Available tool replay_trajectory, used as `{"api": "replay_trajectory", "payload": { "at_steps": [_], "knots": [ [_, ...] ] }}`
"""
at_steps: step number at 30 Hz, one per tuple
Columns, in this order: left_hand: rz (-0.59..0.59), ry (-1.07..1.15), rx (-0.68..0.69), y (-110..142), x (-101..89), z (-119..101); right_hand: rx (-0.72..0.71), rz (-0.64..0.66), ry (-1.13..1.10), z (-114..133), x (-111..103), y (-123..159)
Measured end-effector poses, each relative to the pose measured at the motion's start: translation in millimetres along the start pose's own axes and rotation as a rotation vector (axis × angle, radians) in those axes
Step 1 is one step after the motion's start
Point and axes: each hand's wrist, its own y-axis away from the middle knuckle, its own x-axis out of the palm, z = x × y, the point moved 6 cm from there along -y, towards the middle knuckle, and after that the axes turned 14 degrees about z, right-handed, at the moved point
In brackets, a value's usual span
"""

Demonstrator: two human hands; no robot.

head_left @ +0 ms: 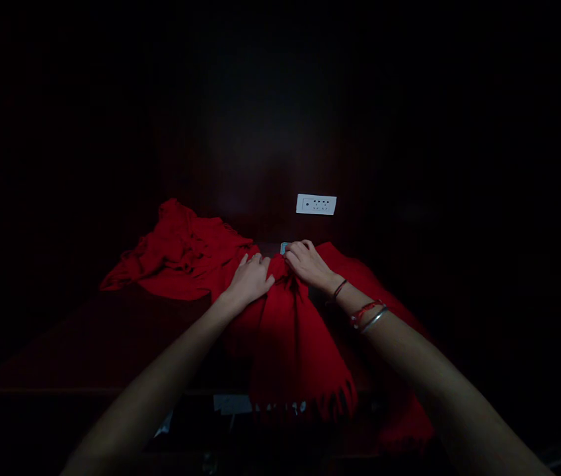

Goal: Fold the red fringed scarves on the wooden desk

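A red fringed scarf (293, 344) is gathered into folds between my hands, its fringed end hanging over the table's front edge. My left hand (251, 279) presses on the cloth left of the gather, fingers curled into it. On the other side, my right hand (308, 263) pinches the top of the gather, with its fingertips partly hidden. More red cloth lies bunched at the left, and another length runs down at the right under my right forearm. A small pale-blue-edged object (284, 247) shows just behind my right fingers; its kind is unclear.
The dark table (112, 350) has its front edge near me. A white wall socket panel (316, 204) is on the dark wall behind. Pale items, hard to make out, show below the table edge. The surroundings are very dark.
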Motion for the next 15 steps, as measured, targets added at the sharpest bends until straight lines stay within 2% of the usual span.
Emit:
{"api": "replay_trajectory", "payload": {
  "at_steps": [2, 4, 6, 8, 10, 13, 15],
  "knots": [
    [0.122, 0.109, 0.176, -8, 11.6, 3, 0.054, 0.036, -0.054, 1, 1, 5],
    [0.292, 0.197, 0.363, -15, 28.0, 2, 0.138, 0.072, -0.144, 5, 4, 22],
    [0.428, 0.225, 0.444, -22, 43.9, -1, 0.205, 0.104, -0.261, 15, 7, 45],
    [0.501, 0.216, 0.424, -27, 56.4, -5, 0.253, 0.131, -0.393, 28, 7, 68],
    [0.523, 0.194, 0.35, -29, 63.4, -8, 0.309, 0.141, -0.515, 41, 2, 89],
    [0.499, 0.153, 0.262, -28, 62.2, -14, 0.354, 0.168, -0.585, 59, -14, 112],
    [0.484, 0.159, 0.273, -27, 55.6, -21, 0.35, 0.231, -0.558, 69, -23, 122]
  ]
}}
